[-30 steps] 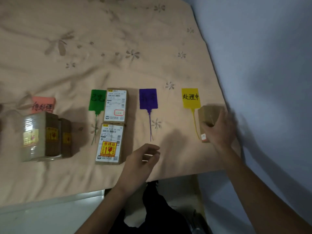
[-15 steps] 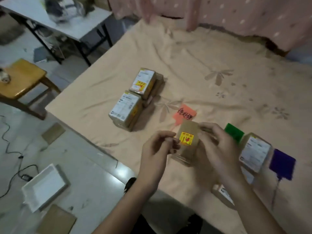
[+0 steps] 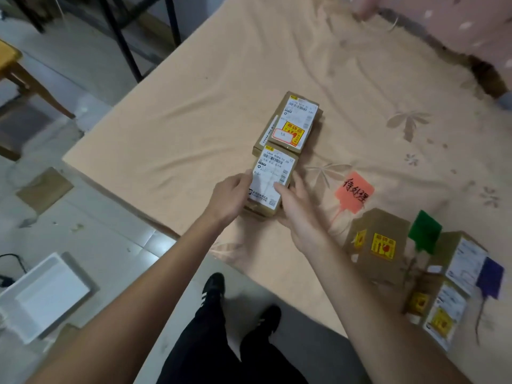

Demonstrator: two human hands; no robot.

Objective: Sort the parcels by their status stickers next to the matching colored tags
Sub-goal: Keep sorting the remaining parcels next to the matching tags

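Parcels, sorting in progress, on a surface point(image 3: 194, 112) under a peach floral cloth.

Near parcel point(image 3: 273, 180): brown box, white shipping label on top, lying flat near the front-left edge. Left hand point(image 3: 230, 196) grips its left side, right hand point(image 3: 297, 206) its right side, fingertips point(image 3: 278, 187) over the label's edge. Both hands are closed on it.

Far parcel point(image 3: 293, 124): just behind the near one and touching it; white label, yellow sticker, and a small white sticker with a red border. It seems to sit on a second box, though that is not clear.

Orange tag point(image 3: 354, 191): handwritten characters, flat on the cloth to the right of the held parcel.

Plain parcel point(image 3: 376, 242): brown, two yellow stickers, standing in front of the orange tag.

Green tag point(image 3: 425, 231): right of the plain parcel; two labelled parcels point(image 3: 454, 284) lie beside it, one behind the other.

Purple tag point(image 3: 489, 278): at the far right, just beside those two.

Floor: white tray point(image 3: 41, 297) at lower left; wooden stool point(image 3: 16, 70) at upper left.
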